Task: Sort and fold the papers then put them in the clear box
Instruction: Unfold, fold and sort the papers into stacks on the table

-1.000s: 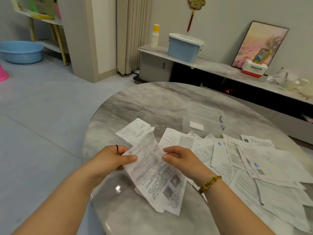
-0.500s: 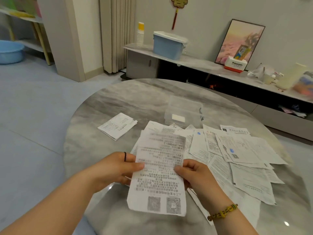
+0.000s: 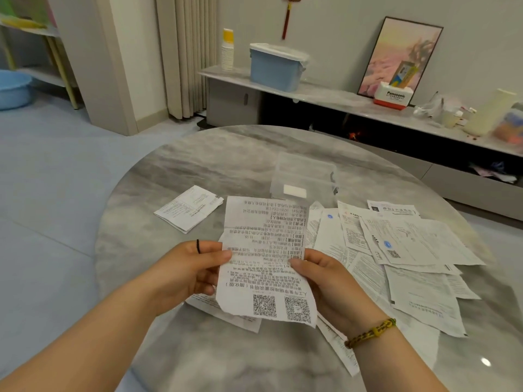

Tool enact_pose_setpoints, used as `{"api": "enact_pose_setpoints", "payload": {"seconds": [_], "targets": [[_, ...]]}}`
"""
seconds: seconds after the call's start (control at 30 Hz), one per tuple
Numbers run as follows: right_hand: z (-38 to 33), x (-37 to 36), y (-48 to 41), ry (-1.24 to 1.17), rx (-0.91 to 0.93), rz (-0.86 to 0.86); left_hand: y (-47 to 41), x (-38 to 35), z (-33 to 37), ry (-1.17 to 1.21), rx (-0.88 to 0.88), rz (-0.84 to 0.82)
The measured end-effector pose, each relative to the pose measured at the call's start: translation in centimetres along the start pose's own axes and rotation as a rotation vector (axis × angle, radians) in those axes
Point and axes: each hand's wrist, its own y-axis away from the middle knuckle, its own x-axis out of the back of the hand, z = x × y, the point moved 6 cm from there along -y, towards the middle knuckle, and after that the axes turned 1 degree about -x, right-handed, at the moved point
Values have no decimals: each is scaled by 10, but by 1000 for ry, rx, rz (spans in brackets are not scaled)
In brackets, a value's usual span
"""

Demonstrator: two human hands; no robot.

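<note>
A long printed leaflet (image 3: 264, 256) with two QR codes at its near end is held flat above the table. My left hand (image 3: 186, 267) pinches its left edge and my right hand (image 3: 325, 278) pinches its right edge. Behind it stands the clear box (image 3: 305, 176), with a small white label on its front. A folded paper (image 3: 189, 207) lies alone to the left of the box. Several loose printed sheets (image 3: 402, 244) spread over the right half of the table, overlapping one another.
The round grey marble table (image 3: 220, 159) has its edge close to my forearms. Beyond it runs a low cabinet (image 3: 325, 97) with a blue lidded bin (image 3: 276, 66), a framed picture (image 3: 402, 55) and clutter. A blue basin (image 3: 12, 89) sits on the floor at left.
The leaflet has turned from slanted to straight and spread out flat between both hands. The view has shifted, so the table and sheets sit further left in the frame.
</note>
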Motion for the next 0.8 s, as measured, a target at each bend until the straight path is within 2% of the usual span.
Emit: {"api": "enact_pose_setpoints", "payload": {"seconds": [0.2, 0.4, 0.57, 0.73, 0.8], "targets": [[0, -8, -1, -95, 21, -13, 2, 3, 6, 159, -30, -41], [-5, -3, 1, -80, 86, 52, 3, 4, 9, 188, -67, -62], [-6, 0, 2, 42, 108, 111, 2, 4, 7, -16, -75, -32], [0, 3, -3, 103, 86, 176, -3, 4, 0, -252, -115, 148], [7, 4, -8, 13, 10, 152, -5, 7, 0, -303, -154, 230]]}}
